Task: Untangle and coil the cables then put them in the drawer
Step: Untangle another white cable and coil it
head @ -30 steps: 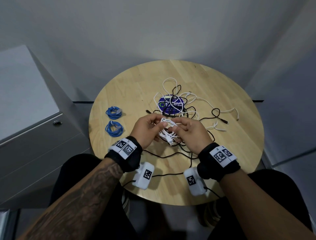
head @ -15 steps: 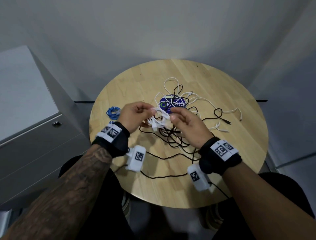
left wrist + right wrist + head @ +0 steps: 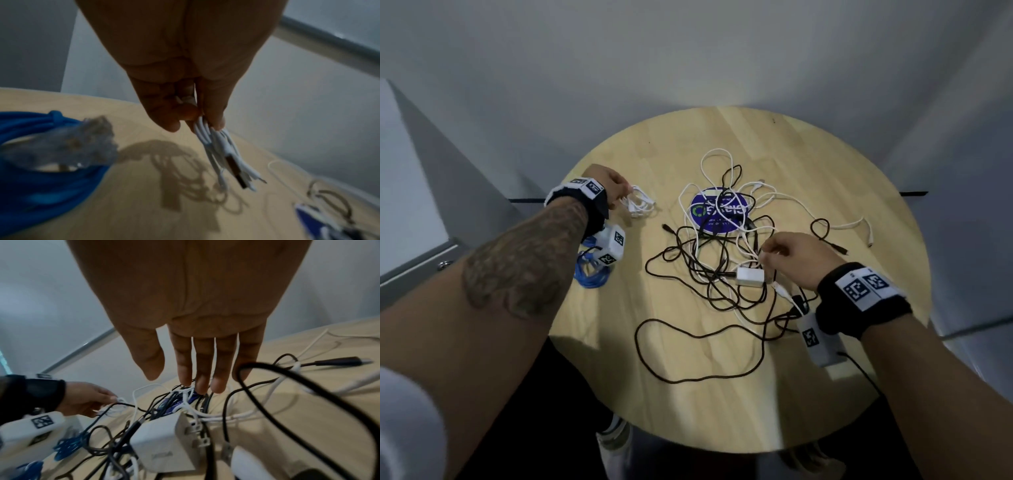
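Observation:
My left hand is at the table's left side and pinches a small coiled white cable just above the wood; the left wrist view shows thumb and fingers closed on that coil. Two blue coiled cables lie beside my left wrist. In the middle sprawls a tangle of black and white cables with a white charger block in it. My right hand hovers over the tangle's right part, its fingers straight and spread, their tips at the cables and holding nothing.
The cables lie on a round wooden table. A blue round sticker lies under the tangle. A grey drawer cabinet with a small knob stands left of the table. Grey walls close in behind.
Both hands held the white coil together at the centre. My left hand has carried it left toward the blue coils; my right hand has let go and moved right over the tangle.

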Available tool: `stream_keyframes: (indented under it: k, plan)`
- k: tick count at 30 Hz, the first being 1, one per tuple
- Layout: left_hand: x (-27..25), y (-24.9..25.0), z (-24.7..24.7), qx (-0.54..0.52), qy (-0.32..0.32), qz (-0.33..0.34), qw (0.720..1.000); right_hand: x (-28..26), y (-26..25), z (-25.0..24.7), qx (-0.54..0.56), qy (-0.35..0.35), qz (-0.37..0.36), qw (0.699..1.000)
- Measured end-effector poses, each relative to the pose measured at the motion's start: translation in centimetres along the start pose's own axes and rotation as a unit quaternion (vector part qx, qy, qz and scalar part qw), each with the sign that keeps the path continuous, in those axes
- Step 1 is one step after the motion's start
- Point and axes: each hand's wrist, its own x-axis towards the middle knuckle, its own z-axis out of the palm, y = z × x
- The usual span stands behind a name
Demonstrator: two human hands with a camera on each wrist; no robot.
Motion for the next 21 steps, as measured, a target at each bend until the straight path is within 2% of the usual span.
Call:
stream_keyframes:
  k: [5, 7, 9, 11, 12, 15, 17, 18, 21]
  plan:
    - [0.8, -0.4, 1.1, 0.147, -0.008, 0.008, 0.989, 0.4, -0.3, 0.9, 0.005, -0.030, -0.007, 1.000]
    - [0.4, 0.4, 1.1, 0.163, 0.001, 0.009, 0.987, 0.4, -0.3, 1.1, -0.006, -0.038, -0.011, 0.999]
    - [-0.6, 2.4, 1.3, 0.152, 0.014, 0.048, 0.987, 0.4, -0.4, 1.2, -0.012, -0.037, -0.012, 0.999]
    - [-2.7, 5.0, 2.5, 0.088, 0.002, 0.075, 0.993, 0.4, -0.6, 1.2, -0.012, -0.030, -0.010, 0.999]
    - [-3.8, 5.9, 3.4, 0.050, -0.025, 0.074, 0.996, 0.3, -0.7, 1.2, -0.012, -0.025, -0.010, 1.000]
    - [-6.8, 7.3, 6.4, -0.092, -0.111, 0.004, 0.990, -0.2, -1.0, 1.5, -0.004, -0.012, -0.014, 1.000]
    - [-8.1, 7.8, 6.9, -0.241, -0.125, -0.039, 0.962, -0.7, -1.3, 1.6, 0.013, 0.009, -0.027, 1.000]
    - [-8.7, 8.3, 6.5, -0.300, -0.122, -0.040, 0.945, -0.9, -1.4, 1.4, 0.035, 0.030, -0.035, 0.998]
    - [-11.0, 10.6, 4.0, -0.387, -0.133, 0.011, 0.912, -1.8, -2.4, -0.3, 0.138, 0.109, -0.063, 0.982]
